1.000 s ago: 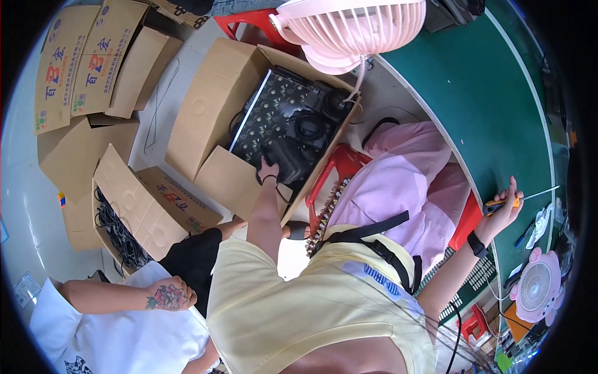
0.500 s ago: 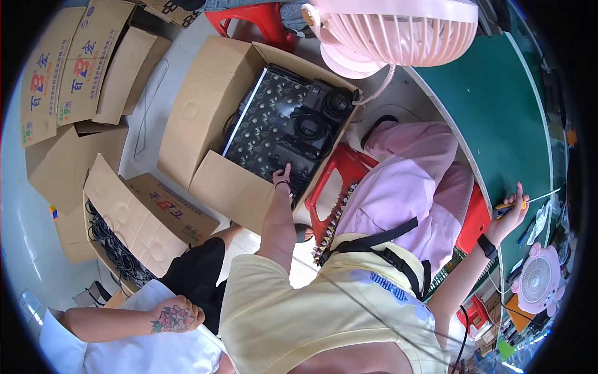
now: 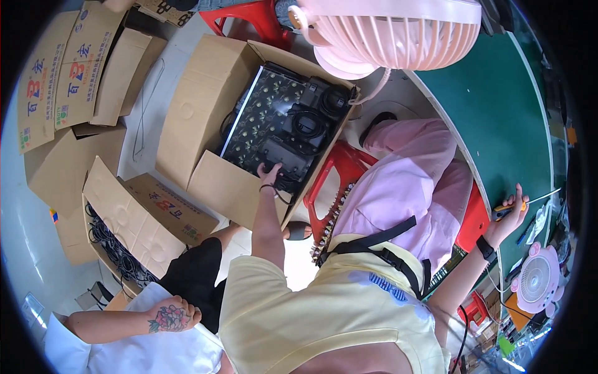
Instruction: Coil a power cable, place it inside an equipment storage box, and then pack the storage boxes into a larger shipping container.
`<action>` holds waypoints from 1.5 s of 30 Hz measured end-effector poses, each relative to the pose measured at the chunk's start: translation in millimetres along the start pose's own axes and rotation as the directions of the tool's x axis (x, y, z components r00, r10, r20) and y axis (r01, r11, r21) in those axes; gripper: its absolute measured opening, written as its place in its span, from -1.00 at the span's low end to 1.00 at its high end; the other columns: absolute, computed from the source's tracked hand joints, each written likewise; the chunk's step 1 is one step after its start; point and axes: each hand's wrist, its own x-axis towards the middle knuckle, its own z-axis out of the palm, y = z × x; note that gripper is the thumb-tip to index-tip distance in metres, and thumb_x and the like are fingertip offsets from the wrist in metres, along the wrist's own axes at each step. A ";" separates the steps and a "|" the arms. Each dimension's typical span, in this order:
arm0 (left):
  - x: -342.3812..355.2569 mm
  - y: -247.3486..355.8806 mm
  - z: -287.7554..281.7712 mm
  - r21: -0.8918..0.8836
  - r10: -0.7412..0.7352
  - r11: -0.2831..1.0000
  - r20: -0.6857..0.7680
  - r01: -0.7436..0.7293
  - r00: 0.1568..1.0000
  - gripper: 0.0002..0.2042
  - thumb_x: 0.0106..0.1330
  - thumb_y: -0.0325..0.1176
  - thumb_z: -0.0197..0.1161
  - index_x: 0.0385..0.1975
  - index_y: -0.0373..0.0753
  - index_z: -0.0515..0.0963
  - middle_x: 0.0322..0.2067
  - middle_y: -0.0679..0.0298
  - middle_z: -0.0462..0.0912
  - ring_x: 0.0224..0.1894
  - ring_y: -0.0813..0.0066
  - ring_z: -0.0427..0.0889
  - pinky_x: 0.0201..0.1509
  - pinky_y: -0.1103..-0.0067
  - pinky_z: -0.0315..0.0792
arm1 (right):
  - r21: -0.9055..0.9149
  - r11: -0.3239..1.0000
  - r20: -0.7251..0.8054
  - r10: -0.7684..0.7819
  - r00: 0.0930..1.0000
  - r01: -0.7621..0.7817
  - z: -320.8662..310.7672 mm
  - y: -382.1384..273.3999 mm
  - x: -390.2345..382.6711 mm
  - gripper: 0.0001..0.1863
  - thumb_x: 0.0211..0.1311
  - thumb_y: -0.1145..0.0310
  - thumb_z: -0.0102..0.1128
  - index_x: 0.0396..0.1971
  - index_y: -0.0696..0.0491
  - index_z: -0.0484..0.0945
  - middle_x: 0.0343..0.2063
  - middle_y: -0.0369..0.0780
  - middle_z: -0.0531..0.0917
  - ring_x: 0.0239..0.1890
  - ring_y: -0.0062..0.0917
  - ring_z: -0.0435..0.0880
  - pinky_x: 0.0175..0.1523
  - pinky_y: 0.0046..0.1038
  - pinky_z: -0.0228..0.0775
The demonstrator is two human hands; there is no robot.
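Observation:
My left hand reaches into the cardboard box at centre, fingers apart, touching the lower-left edge of a black power adapter. Around it lie more black adapters with coiled cables and a flat, dark, floral-patterned surface. A black cord hangs by my left wrist. My right hand grips a screwdriver with a yellow-and-black handle; its long shaft points right over the green worktop.
A co-worker's tattooed arm is at lower left beside a box of cables. Flattened cartons lie upper left. A pink fan overhangs the top; another fan is at right. Red stools stand beside my pink-clad legs.
The view has shifted a little. My left hand has moved slightly about the lower adapter and is now a bit left of where it was half a second ago, fingers more spread.

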 end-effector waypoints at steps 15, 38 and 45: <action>-21.5 67.7 63.6 0.829 0.014 0.496 -0.306 0.259 0.952 0.07 -0.22 0.04 0.64 0.30 -0.11 0.08 0.08 0.04 0.58 0.14 0.14 0.60 0.18 0.30 0.51 | 0.035 0.999 -0.023 0.011 1.000 -0.010 0.0 0.3 -1.5 -0.85 0.35 0.52 0.15 -0.19 0.04 0.37 -0.15 -0.12 0.67 -0.46 -0.71 0.45 -0.41 -0.68 0.36; 15.0 -6.5 64.7 0.285 -0.306 0.897 -0.153 0.338 0.940 0.50 -0.43 0.08 0.74 0.48 -0.13 -0.32 0.40 0.10 0.15 0.34 0.16 0.32 0.44 0.22 0.26 | 0.022 1.000 0.005 0.011 1.000 -0.011 -4.6 1.2 -3.1 -0.89 0.39 0.49 0.10 -0.18 0.04 0.37 -0.09 -0.13 0.66 -0.41 -0.70 0.45 -0.33 -0.66 0.37; 21.5 -2.0 36.7 0.183 -0.471 0.879 0.198 0.440 0.860 0.40 -0.28 0.13 0.68 0.49 -0.07 -0.27 0.41 0.10 0.15 0.23 0.09 0.47 0.19 0.09 0.51 | 0.016 1.000 -0.040 -0.001 0.999 0.001 -2.0 0.1 -4.0 -0.85 0.35 0.51 0.16 -0.20 0.02 0.37 -0.14 -0.17 0.67 -0.43 -0.71 0.43 -0.35 -0.67 0.33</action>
